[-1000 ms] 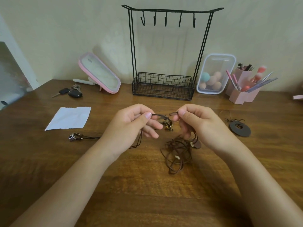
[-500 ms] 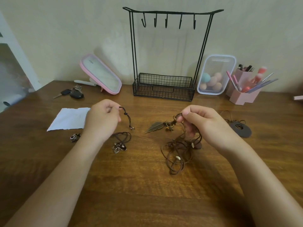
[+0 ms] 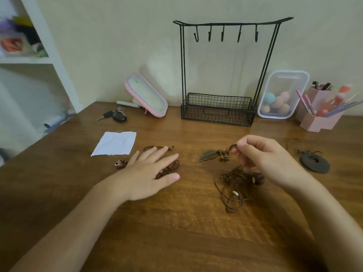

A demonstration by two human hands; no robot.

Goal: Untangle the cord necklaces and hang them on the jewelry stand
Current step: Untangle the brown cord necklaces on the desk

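The left hand [image 3: 149,171] lay flat, fingers straight, over a necklace [image 3: 171,167] on the counter [image 3: 176,222]; the right hand [image 3: 263,154] kept no gap in its grip, pinching the cord [image 3: 233,147] beside the feather [image 3: 206,155].

Plain cream wall [image 3: 110,36] with soft shadows, dark brown wooden worktop [image 3: 176,236] set against it, grain under a dull warm sheen, white shelf unit [image 3: 52,60] at far left, blurred colourful clutter inside, dim even light
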